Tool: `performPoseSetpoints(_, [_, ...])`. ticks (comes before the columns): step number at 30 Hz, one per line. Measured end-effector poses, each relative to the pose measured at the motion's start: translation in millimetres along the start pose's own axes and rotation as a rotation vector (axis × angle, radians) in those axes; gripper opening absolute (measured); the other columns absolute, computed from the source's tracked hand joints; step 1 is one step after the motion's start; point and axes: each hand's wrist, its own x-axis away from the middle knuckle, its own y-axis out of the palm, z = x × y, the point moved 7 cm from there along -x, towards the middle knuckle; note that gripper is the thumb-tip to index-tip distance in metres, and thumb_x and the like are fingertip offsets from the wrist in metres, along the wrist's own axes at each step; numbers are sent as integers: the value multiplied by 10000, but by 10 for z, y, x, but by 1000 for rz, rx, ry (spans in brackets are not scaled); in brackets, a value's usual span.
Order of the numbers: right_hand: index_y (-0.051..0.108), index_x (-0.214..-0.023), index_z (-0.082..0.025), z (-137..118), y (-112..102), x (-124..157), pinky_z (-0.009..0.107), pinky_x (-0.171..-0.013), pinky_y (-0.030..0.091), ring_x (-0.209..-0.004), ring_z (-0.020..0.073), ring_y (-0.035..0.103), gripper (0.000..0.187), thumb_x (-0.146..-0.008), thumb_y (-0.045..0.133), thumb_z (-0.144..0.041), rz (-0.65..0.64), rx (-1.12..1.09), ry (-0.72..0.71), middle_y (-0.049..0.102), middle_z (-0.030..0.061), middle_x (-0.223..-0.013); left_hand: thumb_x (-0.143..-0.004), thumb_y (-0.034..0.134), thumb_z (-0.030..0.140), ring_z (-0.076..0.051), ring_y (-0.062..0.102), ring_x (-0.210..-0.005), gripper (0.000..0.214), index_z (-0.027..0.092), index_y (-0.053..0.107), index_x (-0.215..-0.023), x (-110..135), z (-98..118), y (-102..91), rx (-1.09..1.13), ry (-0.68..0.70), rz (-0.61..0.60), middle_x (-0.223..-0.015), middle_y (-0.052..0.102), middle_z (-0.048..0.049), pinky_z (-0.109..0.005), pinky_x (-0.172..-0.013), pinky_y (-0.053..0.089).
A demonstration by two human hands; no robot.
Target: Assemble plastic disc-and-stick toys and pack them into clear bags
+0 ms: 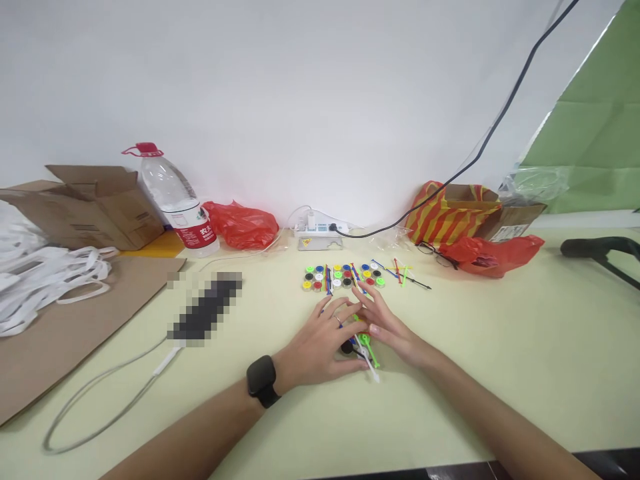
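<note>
My left hand, with a dark watch on its wrist, lies palm down with its fingers spread. Opposite it, my right hand has its fingers stretched out, meeting the left fingertips. Between and under them is a small cluster of plastic pieces, partly covered by my fingers. A white arrow-shaped piece and a green arrow-shaped piece stick out toward me. A black round piece shows beside my left fingers. Beyond my hands lie rows of coloured round discs with bundled arrow pieces between them.
Loose arrow pieces lie behind right. At the back stand a power strip, a large water bottle, red plastic bags and a striped bag. Left are a pixelated dark object, a cable, cardboard and white straps.
</note>
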Motion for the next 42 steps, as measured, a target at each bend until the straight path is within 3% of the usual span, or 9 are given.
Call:
performPoseSetpoints(3, [74,-1656,-406,-35,79,-45,545,-1256,259,-1603,288,173,867,-987,599,-577,-52,-9,12,63,68,-1762,-953,657,534,-296,530,-1277,386,256,644,-1220,-48,-7,9,15,-34,42,-1360,619,-86,-475,-1100,416])
performPoseSetpoints(6, [148,-1661,-358,-59,133,-60,527,-1274,243,-1603,302,166,966,-913,735,-528,-74,119,20,140,81,-1748,-959,656,462,-289,566,-1163,285,251,661,-1152,-46,-60,17,0,-98,52,-1263,648,-79,-458,-999,456])
performPoseSetpoints(10, [268,-1637,-301,-72,82,-22,523,-1252,321,-1527,334,349,1084,-765,891,-465,-38,306,22,336,124,-1669,-910,717,503,-293,580,-1123,378,269,654,-1201,24,-163,-3,12,-161,44,-1310,637,-70,-457,-967,464])
performPoseSetpoints(14, [546,-1466,-265,-102,-85,17,497,-1166,440,-1354,330,549,828,-743,900,-458,37,450,38,564,121,-1486,-902,730,529,-269,611,-1112,489,287,613,-1311,88,-245,-42,80,-162,40,-1240,676,-55,-421,-975,477])
performPoseSetpoints(19, [702,-1261,-243,-139,-170,1,423,-932,566,-1009,261,681,471,-835,814,-410,-5,447,79,734,78,-1170,-917,723,497,-254,663,-1081,410,289,644,-1262,113,-297,-44,143,-174,47,-1179,717,-36,-373,-891,517])
performPoseSetpoints(27, [673,-1238,-244,-68,-274,44,329,-688,556,-784,208,655,478,-810,815,-405,43,379,191,671,19,-851,-967,662,403,-235,702,-1031,273,292,689,-1215,116,-298,-69,192,-181,87,-1152,745,-27,-350,-869,544])
performPoseSetpoints(30, [679,-1198,-243,-53,-312,51,297,-633,513,-743,183,619,461,-792,831,-401,57,393,197,649,12,-860,-954,677,428,-235,705,-1002,288,284,694,-1202,121,-296,-68,189,-181,58,-1116,748,-29,-340,-840,545])
performPoseSetpoints(36, [675,-1172,-230,-19,-305,55,277,-602,465,-691,156,565,429,-811,818,-411,37,377,213,626,-6,-820,-887,741,540,-256,669,-1103,460,287,669,-1263,121,-267,-105,192,-158,50,-1195,705,-54,-359,-914,536])
performPoseSetpoints(42, [679,-1163,-224,-45,-312,55,299,-652,502,-739,180,612,472,-783,850,-445,49,368,217,650,1,-819,-984,639,450,-251,650,-1043,292,255,675,-1199,99,-285,-74,142,-146,49,-1086,716,-59,-380,-900,523])
